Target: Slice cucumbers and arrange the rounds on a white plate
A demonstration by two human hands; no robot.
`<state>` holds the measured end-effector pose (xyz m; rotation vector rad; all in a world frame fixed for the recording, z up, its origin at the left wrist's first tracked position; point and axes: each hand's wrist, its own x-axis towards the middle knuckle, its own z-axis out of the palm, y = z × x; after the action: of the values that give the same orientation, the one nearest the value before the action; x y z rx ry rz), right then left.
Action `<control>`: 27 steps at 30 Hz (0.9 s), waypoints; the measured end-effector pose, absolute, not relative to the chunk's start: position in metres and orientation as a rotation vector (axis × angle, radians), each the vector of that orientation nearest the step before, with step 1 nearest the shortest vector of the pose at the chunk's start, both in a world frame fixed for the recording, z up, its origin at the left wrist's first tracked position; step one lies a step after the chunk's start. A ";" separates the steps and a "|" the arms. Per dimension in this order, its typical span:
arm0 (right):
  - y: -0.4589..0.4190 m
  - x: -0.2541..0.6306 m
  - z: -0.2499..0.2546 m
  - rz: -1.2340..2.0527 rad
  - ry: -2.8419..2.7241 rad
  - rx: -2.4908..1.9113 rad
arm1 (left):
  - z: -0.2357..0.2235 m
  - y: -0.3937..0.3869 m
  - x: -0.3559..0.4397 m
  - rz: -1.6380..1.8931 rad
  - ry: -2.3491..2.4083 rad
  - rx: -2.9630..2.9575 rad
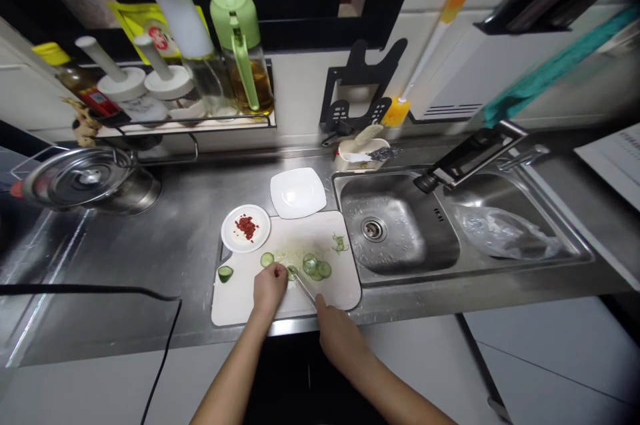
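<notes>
A white cutting board (pixel 240 301) lies on the steel counter in front of me. My left hand (pixel 269 288) is curled with its fingertips pressed on a cucumber piece (pixel 291 271). My right hand (pixel 340 338) grips a knife (pixel 305 288) whose blade points at that piece. Several cucumber slices (pixel 316 268) lie just right of the blade, one slice (pixel 267 259) sits left of my fingers, and a cucumber end (pixel 225 273) rests at the board's left edge. Green scraps (pixel 340 243) lie at the board's far right.
A small round plate with chopped red chilli (pixel 246 227) and an empty square white plate (pixel 297 192) sit behind the board. The sink (pixel 400 231) holds a plastic bag (pixel 505 233) under the tap (pixel 470 158). A lidded pot (pixel 85 179) and a bottle rack (pixel 190 119) stand left.
</notes>
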<state>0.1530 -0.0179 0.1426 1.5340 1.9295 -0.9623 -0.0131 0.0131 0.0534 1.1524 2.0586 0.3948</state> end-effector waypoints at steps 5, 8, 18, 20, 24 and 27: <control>-0.018 0.151 0.140 -0.974 1.933 1.523 | 0.052 0.014 -0.014 0.381 2.055 1.150; -0.018 0.149 0.140 -0.981 1.925 1.541 | 0.052 0.014 -0.014 0.387 2.057 1.156; -0.032 0.163 0.131 -1.024 1.900 1.541 | 0.052 0.012 -0.013 0.409 2.048 1.163; -0.037 0.171 0.127 -1.023 1.886 1.535 | 0.052 0.010 -0.013 0.446 2.029 1.174; -0.043 0.182 0.124 -1.029 1.838 1.545 | 0.052 0.005 -0.019 0.582 2.016 1.190; -0.045 0.186 0.121 -1.024 1.835 1.564 | 0.053 0.005 -0.031 0.655 2.076 1.120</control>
<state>0.1858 -0.0450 0.1210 1.5641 1.8346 -1.0243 -0.0307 0.0049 0.0532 1.1198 2.0756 0.6552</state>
